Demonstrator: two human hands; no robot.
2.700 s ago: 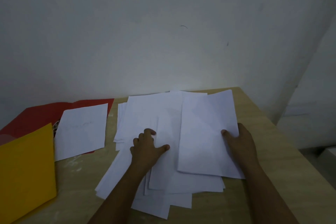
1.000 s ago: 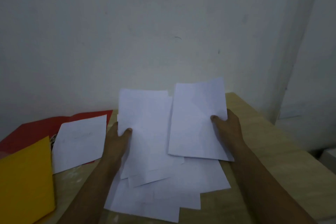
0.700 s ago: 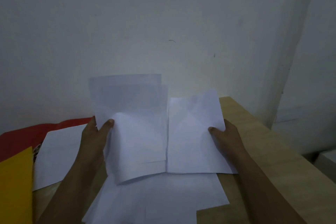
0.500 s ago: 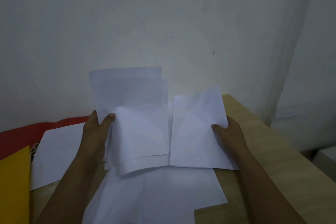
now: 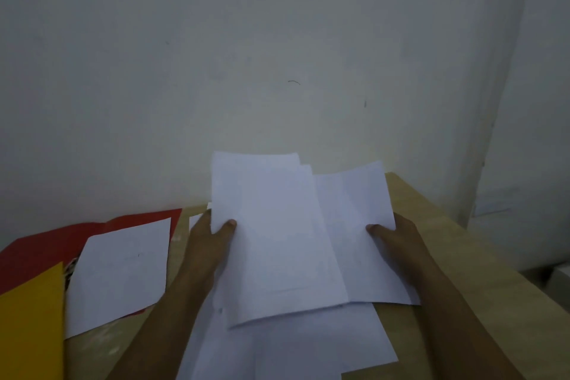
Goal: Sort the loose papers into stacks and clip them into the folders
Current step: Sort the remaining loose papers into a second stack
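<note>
Your left hand [image 5: 209, 244] pinches a raised sheaf of sheets [image 5: 271, 241] (thumb on top). Your right hand [image 5: 398, 241] pinches a single sheet [image 5: 361, 225] beside it, both above the loose papers [image 5: 293, 345].

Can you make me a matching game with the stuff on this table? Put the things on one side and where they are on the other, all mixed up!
Things:
1. yellow folder
2. red folder
3. single sheet
4. left hand

Places:
A. lying partly on the red folder
B. gripping the left edge of a lifted bunch of papers
C. at the near left corner of the picture
D. by the wall, under the single sheet

Pairs: 1-C, 2-D, 3-A, 4-B
</note>
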